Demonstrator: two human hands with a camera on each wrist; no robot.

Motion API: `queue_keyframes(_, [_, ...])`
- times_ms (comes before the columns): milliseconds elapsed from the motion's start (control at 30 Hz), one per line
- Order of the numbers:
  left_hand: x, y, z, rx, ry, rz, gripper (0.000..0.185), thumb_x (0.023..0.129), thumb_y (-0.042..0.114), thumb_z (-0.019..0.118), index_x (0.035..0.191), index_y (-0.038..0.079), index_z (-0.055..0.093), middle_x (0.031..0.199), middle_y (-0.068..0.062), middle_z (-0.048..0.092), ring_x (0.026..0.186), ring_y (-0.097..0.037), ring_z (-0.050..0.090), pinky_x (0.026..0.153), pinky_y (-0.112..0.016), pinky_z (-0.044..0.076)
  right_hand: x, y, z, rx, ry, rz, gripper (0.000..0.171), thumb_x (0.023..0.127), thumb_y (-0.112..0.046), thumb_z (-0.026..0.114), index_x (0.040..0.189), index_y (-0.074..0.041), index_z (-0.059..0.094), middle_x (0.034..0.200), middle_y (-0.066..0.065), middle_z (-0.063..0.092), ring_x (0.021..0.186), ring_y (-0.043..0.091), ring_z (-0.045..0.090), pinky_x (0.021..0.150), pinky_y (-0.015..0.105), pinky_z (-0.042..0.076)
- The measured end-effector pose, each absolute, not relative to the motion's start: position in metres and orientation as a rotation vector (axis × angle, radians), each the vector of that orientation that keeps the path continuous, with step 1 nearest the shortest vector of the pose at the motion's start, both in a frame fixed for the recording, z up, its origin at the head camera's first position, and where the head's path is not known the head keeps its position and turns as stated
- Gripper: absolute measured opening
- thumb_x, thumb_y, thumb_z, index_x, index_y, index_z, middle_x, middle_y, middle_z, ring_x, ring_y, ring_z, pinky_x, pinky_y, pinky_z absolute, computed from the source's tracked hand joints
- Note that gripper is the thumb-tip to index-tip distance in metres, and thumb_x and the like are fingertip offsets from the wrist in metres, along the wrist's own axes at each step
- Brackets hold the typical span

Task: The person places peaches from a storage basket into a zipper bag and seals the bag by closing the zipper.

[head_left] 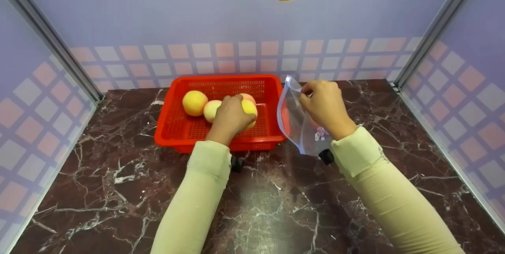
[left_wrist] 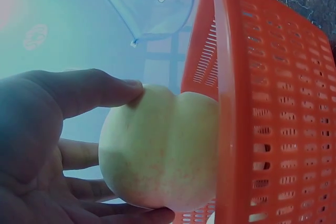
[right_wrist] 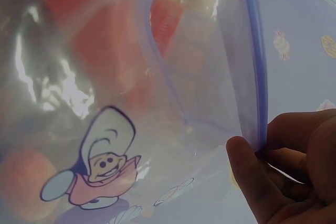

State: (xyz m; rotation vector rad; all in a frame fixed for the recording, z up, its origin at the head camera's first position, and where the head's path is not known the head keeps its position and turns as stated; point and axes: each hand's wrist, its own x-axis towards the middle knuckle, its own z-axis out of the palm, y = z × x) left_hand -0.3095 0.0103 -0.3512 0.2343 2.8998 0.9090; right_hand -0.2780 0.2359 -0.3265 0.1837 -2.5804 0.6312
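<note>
**Fruit grasped in basket, bag held ready**

The left hand curls its fingers round a yellow peach inside the red basket, beside two other peaches. The right hand pinches the blue zip rim of a clear printed zip bag, held upright just right of the basket above the marble table. Judged step: picking fruit. Next, the peach likely needs lifting over the basket wall into the bag's mouth, which must gape wide enough.
</note>
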Motion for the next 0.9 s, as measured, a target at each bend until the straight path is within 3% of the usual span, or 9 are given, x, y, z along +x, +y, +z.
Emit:
queue_keyframes(433, [-0.303, 0.019, -0.349, 0.247, 2.872, 0.990, 0.063, 0.080, 0.029, 0.071, 0.136, 0.010, 0.051, 0.128, -0.013, 0.051, 0.105, -0.033, 0.056, 0.093, -0.045, 0.046, -0.278, 0.236, -0.328, 0.174, -2.580, 0.634, 0.016, 0.081, -0.009, 0.063, 0.085, -0.001, 0.076, 0.084, 0.013, 0.074, 0.076, 0.032, 0.067, 0.071, 0.046, 0.052])
queue_keyframes(733, [-0.302, 0.024, -0.350, 0.330, 2.842, 1.064, 0.068, 0.081, 0.029, 0.072, 0.141, 0.007, 0.048, 0.140, -0.013, 0.048, 0.120, -0.027, 0.051, 0.105, -0.042, 0.043, -0.278, 0.236, -0.330, 0.182, -2.582, 0.634, 0.015, 0.082, -0.009, 0.063, 0.085, 0.000, 0.075, 0.084, 0.014, 0.074, 0.076, 0.031, 0.066, 0.071, 0.046, 0.052])
queue_keyframes(900, [-0.299, 0.026, -0.349, 0.355, 2.836, 1.104, 0.068, 0.081, 0.029, 0.073, 0.141, 0.008, 0.048, 0.141, -0.011, 0.048, 0.122, -0.026, 0.050, 0.104, -0.040, 0.043, -0.278, 0.235, -0.330, 0.185, -2.576, 0.636, 0.015, 0.082, -0.009, 0.063, 0.085, 0.000, 0.075, 0.085, 0.013, 0.074, 0.076, 0.031, 0.066, 0.071, 0.045, 0.052])
